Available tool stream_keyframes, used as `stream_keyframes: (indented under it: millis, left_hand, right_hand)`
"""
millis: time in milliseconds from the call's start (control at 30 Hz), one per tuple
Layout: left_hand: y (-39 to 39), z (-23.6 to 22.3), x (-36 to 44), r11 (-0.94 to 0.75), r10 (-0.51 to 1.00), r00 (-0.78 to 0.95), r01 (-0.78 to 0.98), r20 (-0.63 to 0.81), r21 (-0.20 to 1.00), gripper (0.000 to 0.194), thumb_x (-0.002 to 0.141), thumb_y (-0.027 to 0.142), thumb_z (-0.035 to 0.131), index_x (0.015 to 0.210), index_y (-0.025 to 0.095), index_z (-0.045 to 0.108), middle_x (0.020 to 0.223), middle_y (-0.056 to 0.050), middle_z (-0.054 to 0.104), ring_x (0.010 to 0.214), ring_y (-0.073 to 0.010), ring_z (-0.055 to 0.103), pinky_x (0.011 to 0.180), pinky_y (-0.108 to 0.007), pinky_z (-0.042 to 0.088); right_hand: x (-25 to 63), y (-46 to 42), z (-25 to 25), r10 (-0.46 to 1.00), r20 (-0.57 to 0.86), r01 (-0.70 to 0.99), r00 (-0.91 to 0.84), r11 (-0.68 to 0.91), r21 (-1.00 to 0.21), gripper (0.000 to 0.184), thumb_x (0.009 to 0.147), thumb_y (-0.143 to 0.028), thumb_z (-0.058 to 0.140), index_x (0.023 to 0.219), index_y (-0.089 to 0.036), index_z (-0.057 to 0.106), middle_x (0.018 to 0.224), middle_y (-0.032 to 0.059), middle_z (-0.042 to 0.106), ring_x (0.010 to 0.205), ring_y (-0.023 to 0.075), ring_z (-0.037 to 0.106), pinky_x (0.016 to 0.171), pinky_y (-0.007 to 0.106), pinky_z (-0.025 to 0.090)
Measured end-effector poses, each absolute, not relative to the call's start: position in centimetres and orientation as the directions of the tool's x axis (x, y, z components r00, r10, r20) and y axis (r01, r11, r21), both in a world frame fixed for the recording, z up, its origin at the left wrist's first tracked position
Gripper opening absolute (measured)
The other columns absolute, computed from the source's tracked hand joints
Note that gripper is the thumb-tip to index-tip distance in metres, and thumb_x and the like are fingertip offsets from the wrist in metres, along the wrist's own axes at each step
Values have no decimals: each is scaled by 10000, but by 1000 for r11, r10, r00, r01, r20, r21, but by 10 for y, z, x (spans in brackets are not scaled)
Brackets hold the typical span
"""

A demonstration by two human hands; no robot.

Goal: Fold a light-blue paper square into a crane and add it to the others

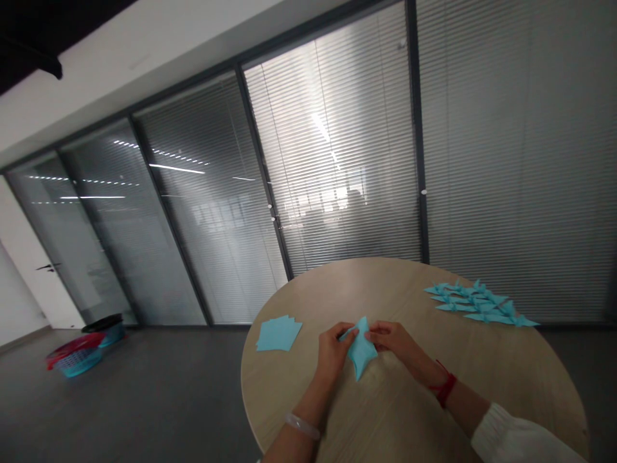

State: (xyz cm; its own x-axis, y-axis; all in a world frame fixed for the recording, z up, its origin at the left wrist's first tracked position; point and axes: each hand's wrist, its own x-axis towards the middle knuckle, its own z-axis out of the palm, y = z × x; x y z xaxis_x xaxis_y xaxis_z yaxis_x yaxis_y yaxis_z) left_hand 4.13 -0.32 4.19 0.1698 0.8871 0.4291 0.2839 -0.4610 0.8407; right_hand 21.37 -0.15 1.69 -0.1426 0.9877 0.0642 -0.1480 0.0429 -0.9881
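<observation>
A piece of light blue folding paper [362, 350], folded into a pointed diamond shape, stands between my left hand [333, 350] and my right hand [388, 341]. Both hands pinch its sides above the round wooden table [385, 289]. To the left lies a small stack of square blue paper sheets [278, 333], apart from my left hand. Several blue origami cranes [477, 303] lie in overlapping rows at the table's right side, beyond my right hand.
A red and teal laundry basket [76, 355] and a black-rimmed teal bin [103, 328] stand on the grey floor left of the table. Behind the table's far edge runs a glass partition with blinds [337, 161]. A white door [48, 289] stands at far left.
</observation>
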Motion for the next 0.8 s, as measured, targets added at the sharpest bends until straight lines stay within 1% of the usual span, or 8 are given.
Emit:
stream_keyframes:
  millis: [100,167,267,333,400,500,633,800]
  left_hand:
    - [-8,43,42,-516,854,247,279,458,810,305,788,383,589,948,168,734,945,-73,726,860,-240,644,797,-322,467]
    - [-10,44,43,-523,845,284,269,452,809,380,823,441,536,994,159,726,976,-70,719,890,-248,633,807,-320,456]
    - [-9,45,44,-428,887,283,209,364,879,579,837,573,431,998,100,722,844,-84,724,787,-244,626,732,-324,459]
    - [-5,44,44,-308,921,281,104,269,946,682,806,647,408,971,66,724,753,-96,712,715,-230,615,709,-330,460]
    - [-2,43,44,-179,939,297,-14,175,984,708,763,679,448,935,53,730,715,-108,700,673,-217,608,705,-333,460]
    - [0,42,43,-52,948,307,-107,83,993,637,700,650,573,861,57,741,686,-106,685,620,-185,585,674,-313,449]
    - [0,40,40,-33,941,330,-108,67,994,517,628,559,711,783,67,741,661,-84,668,562,-138,535,612,-272,415]
    - [5,35,38,-22,947,318,-84,47,996,503,552,457,805,881,85,727,744,-91,694,600,-146,567,605,-263,413]
  right_hand:
    - [216,1,12,991,82,-125,-111,67,-990,520,463,-551,785,753,-131,682,676,32,678,633,179,632,667,322,510]
    - [218,2,11,992,94,-107,-81,85,-991,517,486,-554,771,773,-130,698,687,42,688,645,192,639,660,324,510]
    - [219,1,13,995,94,-110,-34,90,-990,495,483,-536,771,769,-137,705,707,52,703,654,204,645,642,325,515]
    - [220,0,15,996,86,-119,-17,83,-989,469,479,-509,780,757,-140,703,717,55,708,656,204,647,635,323,518]
    - [220,-1,16,997,78,-118,-17,75,-990,445,482,-486,785,749,-140,701,723,58,711,666,207,652,638,323,523]
    - [220,-1,16,998,64,-111,-24,61,-992,434,474,-466,793,747,-141,703,734,63,716,686,215,660,652,331,528]
    - [221,1,14,995,72,-86,-64,66,-994,451,482,-484,785,759,-135,711,733,64,714,690,216,660,664,335,524]
    - [222,0,16,988,102,-24,-115,100,-995,471,514,-523,761,791,-144,728,711,56,705,709,224,649,656,332,518]
